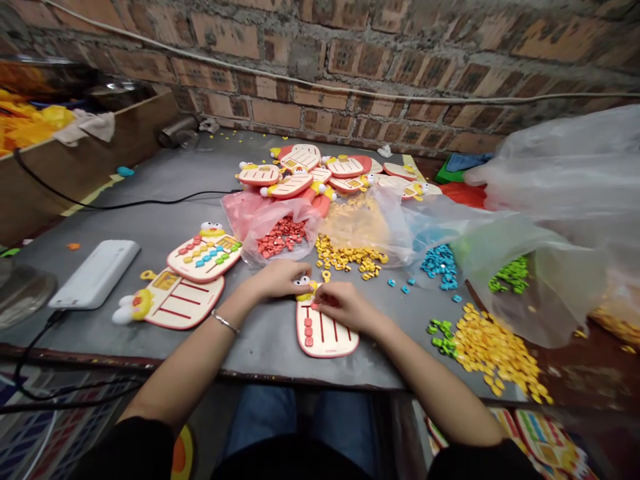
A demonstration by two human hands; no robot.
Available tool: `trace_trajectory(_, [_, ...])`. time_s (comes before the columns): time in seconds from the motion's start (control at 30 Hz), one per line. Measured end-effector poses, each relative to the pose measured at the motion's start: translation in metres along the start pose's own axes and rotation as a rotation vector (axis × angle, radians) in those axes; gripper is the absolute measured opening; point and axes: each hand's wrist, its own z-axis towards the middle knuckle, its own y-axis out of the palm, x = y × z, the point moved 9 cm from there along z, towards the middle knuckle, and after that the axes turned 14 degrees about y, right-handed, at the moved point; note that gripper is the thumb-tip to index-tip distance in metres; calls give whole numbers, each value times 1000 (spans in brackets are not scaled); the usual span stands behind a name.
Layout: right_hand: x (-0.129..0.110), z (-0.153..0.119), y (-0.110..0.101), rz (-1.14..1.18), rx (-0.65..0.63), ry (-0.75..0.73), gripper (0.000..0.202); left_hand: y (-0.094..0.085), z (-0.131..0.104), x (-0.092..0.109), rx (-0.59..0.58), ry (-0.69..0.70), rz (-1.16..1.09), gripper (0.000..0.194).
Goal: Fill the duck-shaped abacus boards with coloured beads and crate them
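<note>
A cream toy board with a red rim, dark slots and a yellow duck-like head lies on the table in front of me. Several red beads sit in its leftmost slot. My left hand is closed at the top of the board, its fingertips by the head. From the right, my right hand pinches a small red bead at the upper end of that same slot; its fingers partly cover it. Just beyond my hands are loose red beads in a plastic bag and yellow beads.
To the left, a board with coloured beads overlaps another board, near a white power bank. More boards are piled at the back. Blue beads, green beads and a yellow heap lie to the right.
</note>
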Motion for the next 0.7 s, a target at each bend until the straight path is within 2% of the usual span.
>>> trace_trajectory(0.07, [-3, 0, 6, 8, 48, -16, 5, 0, 0, 0, -3, 9, -10, 33])
trace_trajectory(0.13, [-4, -1, 9, 46, 33, -20, 4, 2, 0, 0, -11, 18, -15, 32])
trace_trajectory(0.27, [0, -2, 8, 137, -109, 4, 12, 4, 1, 1, -28, 30, -9, 33])
trace_trajectory(0.47, [-9, -8, 6, 107, -295, -76, 29, 5, 2, 2, -49, 37, -1, 35])
trace_trajectory(0.7, [-1, -3, -3, 112, -231, -29, 20, 6, 3, -1, -39, 25, 3, 33])
